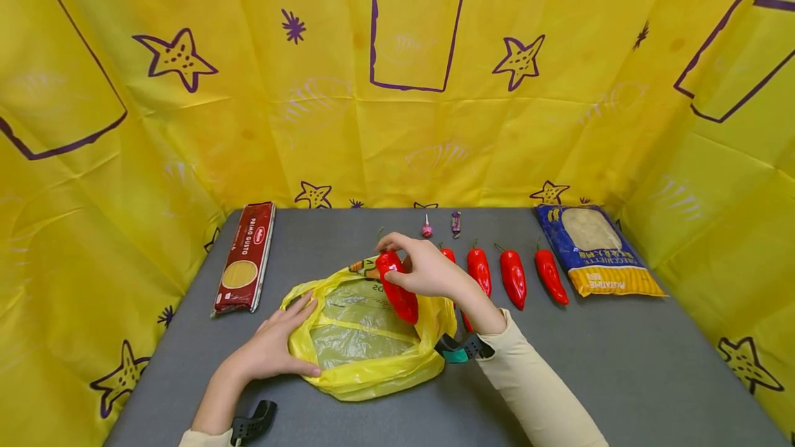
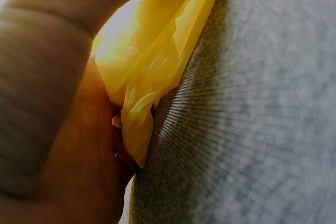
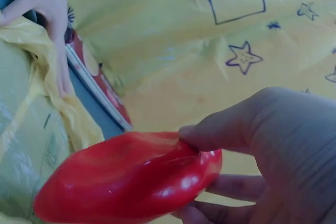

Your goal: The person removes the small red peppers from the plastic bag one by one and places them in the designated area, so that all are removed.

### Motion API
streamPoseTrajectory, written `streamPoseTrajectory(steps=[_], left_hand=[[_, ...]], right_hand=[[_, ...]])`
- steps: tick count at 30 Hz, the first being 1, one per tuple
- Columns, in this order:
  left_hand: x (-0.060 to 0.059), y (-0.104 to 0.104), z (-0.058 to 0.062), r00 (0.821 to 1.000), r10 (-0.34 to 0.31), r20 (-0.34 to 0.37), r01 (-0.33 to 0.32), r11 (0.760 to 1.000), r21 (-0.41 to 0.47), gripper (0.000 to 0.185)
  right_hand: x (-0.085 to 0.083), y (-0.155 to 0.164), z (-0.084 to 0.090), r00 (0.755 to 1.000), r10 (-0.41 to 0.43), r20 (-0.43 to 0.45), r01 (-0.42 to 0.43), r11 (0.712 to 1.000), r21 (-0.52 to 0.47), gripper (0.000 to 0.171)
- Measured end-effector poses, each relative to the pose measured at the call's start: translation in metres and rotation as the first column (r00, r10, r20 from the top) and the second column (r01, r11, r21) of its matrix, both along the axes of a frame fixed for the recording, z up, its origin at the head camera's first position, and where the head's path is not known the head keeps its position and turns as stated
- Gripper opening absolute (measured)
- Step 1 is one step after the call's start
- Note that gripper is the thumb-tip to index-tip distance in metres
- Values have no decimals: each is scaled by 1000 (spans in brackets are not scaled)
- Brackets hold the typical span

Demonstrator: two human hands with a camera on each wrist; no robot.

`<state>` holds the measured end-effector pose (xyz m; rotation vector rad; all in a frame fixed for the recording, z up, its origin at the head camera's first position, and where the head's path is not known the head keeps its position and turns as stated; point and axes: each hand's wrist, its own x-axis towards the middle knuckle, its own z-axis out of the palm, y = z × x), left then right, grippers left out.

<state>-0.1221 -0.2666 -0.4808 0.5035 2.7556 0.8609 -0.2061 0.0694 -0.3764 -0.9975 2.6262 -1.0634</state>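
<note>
My right hand [image 1: 428,267] pinches a red pepper [image 1: 400,295] near its stem end, between thumb and fingers. The pepper hangs tip down over the mouth of a yellow plastic bag [image 1: 366,388]. In the right wrist view the pepper [image 3: 126,177] fills the lower middle, its skin shiny. My left hand [image 1: 276,340] rests against the bag's left rim, fingers fairly straight and thumb spread along the near edge. The bag lies wide-mouthed on the grey table, its see-through inside showing. In the left wrist view, yellow plastic [image 2: 142,72] bunches beside the palm.
More red peppers [image 1: 513,278] lie in a row right of the bag, one partly behind my right forearm. A red pasta packet [image 1: 245,261] lies left, a blue and yellow pasta bag [image 1: 596,247] right. A lollipop [image 1: 426,227] and a purple-wrapped candy [image 1: 456,224] lie at the back.
</note>
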Motion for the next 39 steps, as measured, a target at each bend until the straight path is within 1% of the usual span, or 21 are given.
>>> streamPoseTrajectory(steps=[5,10,14,18,23,27,30,33,36,39], left_hand=[[0,1,1,1000,-1,3,1,1000,-3,126],[0,1,0,1000,1,8,-1,1000,-10,126],[1,0,-1,1000,1,6,-1,1000,-12,127],[1,0,-1,1000,1,8,-1,1000,-15,127],[0,1,-1,1000,6,14,-5,1000,-14,128],[-1,1,-1,1000,7,15,-7,1000,-18,128],[-2,0,0,1000,10,22,-10,1000,-17,127],[-3,0,0,1000,7,20,-7,1000,-23,127],[-3,0,0,1000,6,18,-6,1000,-25,127],[-2,0,1,1000,2,10,-1,1000,-24,126]], right_hand=[[0,20,-2,1000,-20,-2,19,999,-39,41],[3,41,-13,996,-83,-16,81,992,-92,40],[7,60,-24,989,-147,-29,142,979,-144,40],[9,79,-33,981,-188,-50,175,965,-197,39],[13,102,-42,968,-246,-58,229,950,-212,40],[19,122,-52,956,-294,-4,287,937,-199,42],[25,138,-59,938,-346,35,346,919,-190,43],[30,153,-65,915,-399,57,402,896,-187,43],[35,165,-69,900,-428,80,435,880,-191,44],[42,173,-72,894,-439,92,448,873,-194,44]])
